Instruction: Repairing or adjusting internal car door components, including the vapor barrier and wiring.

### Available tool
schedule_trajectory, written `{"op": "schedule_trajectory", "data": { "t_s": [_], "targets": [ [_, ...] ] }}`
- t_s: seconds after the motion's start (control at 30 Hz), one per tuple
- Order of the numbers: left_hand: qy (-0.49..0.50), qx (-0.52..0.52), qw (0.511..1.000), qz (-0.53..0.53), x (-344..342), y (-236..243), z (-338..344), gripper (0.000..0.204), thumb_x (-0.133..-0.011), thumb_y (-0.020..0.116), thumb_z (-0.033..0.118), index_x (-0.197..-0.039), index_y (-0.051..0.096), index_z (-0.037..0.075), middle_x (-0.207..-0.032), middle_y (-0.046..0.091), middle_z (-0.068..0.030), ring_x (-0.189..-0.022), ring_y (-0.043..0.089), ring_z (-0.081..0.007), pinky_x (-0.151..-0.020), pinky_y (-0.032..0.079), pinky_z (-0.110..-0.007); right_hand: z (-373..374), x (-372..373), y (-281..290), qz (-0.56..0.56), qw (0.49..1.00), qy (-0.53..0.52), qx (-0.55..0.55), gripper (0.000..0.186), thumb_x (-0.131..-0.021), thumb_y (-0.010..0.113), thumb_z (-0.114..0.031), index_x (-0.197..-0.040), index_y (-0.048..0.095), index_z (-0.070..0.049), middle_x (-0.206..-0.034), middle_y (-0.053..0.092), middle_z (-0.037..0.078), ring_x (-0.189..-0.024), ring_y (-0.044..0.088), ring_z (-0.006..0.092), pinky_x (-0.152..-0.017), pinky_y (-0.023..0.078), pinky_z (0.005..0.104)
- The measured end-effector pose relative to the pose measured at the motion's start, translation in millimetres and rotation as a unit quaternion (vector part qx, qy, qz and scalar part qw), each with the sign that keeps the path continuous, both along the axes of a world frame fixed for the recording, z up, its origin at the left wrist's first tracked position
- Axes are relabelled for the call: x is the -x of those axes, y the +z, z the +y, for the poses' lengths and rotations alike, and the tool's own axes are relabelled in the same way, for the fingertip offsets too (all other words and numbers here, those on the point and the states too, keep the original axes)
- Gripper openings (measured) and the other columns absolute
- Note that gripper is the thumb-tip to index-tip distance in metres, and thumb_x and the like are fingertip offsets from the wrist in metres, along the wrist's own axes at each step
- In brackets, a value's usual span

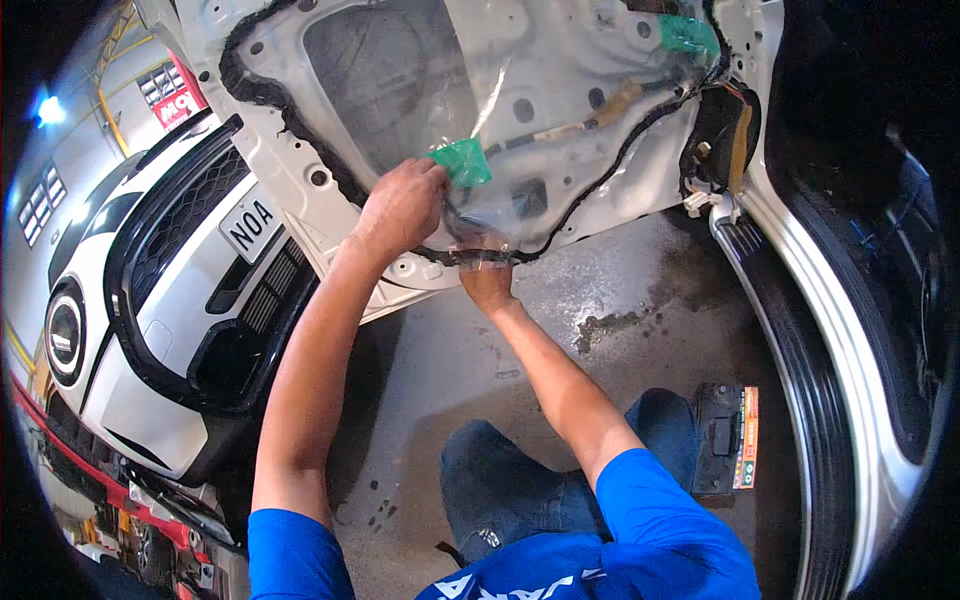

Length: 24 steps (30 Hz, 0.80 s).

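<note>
A white car door, its inner panel bare, stands in front of me with a clear plastic film over it. Black sealant runs in a bead around the film. My left hand is closed, its fingertips at the left edge of a green tape piece on the film. Below it, my right hand reaches up at the door's lower edge. Its fingers go behind the film and show only dimly through it. Another green tape piece sticks near the upper right of the door.
To the left stands a white car with a black grille. A silver door sill curves down the right side. On the floor beside my knee lies a black car battery with an orange label. Wiring hangs at the door's hinge side.
</note>
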State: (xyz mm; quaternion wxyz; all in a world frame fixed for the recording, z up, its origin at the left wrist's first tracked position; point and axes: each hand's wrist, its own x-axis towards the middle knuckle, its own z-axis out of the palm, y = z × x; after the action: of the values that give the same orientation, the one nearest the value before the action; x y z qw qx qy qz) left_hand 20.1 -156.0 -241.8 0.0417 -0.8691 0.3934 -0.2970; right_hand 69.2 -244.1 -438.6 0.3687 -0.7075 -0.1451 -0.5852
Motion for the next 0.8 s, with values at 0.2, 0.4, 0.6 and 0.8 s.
{"op": "schedule_trajectory", "data": {
  "t_s": [0.2,0.4,0.6,0.8],
  "targets": [
    [-0.118,0.178,0.971,-0.103,13,-24,10,0.026,-0.076,0.056,0.000,-0.102,0.057,0.000,-0.104,0.055,-0.0173,-0.099,0.053,-0.0351,-0.086,0.044,-0.041,5,0,7,0.007,0.999,-0.038,-0.002,0.026,-0.077,0.061,-0.014,-0.102,0.061,-0.006,-0.096,0.059,0.017,-0.090,0.056,0.0341,-0.074,0.045,0.0456],
    [-0.050,0.713,0.697,0.062,29,-123,6,0.029,-0.081,0.065,0.010,-0.103,0.052,-0.003,-0.103,0.054,-0.0111,-0.097,0.052,-0.0205,-0.085,0.043,-0.033,14,4,19,-0.056,0.996,0.000,-0.065,0.025,-0.075,0.064,-0.012,-0.099,0.060,-0.004,-0.094,0.060,0.013,-0.088,0.055,0.0343,-0.076,0.043,0.0443],
    [-0.092,0.841,0.320,0.427,27,-157,6,0.011,-0.083,0.068,0.013,-0.084,0.058,0.008,-0.073,0.055,0.0057,-0.066,0.047,-0.0062,-0.058,0.033,-0.023,15,31,18,0.009,0.999,0.039,-0.006,0.028,-0.070,0.067,-0.016,-0.094,0.058,-0.003,-0.094,0.059,0.015,-0.089,0.054,0.0354,-0.077,0.042,0.0449],
    [-0.116,0.820,0.491,0.269,36,-159,20,0.011,-0.083,0.066,0.006,-0.082,0.055,0.008,-0.081,0.058,0.0008,-0.075,0.053,-0.0073,-0.071,0.043,-0.022,0,46,-22,0.081,0.975,0.152,0.138,0.021,-0.068,0.062,-0.012,-0.089,0.063,-0.006,-0.098,0.056,0.013,-0.097,0.051,0.0313,-0.089,0.039,0.0442]
  ]
}}
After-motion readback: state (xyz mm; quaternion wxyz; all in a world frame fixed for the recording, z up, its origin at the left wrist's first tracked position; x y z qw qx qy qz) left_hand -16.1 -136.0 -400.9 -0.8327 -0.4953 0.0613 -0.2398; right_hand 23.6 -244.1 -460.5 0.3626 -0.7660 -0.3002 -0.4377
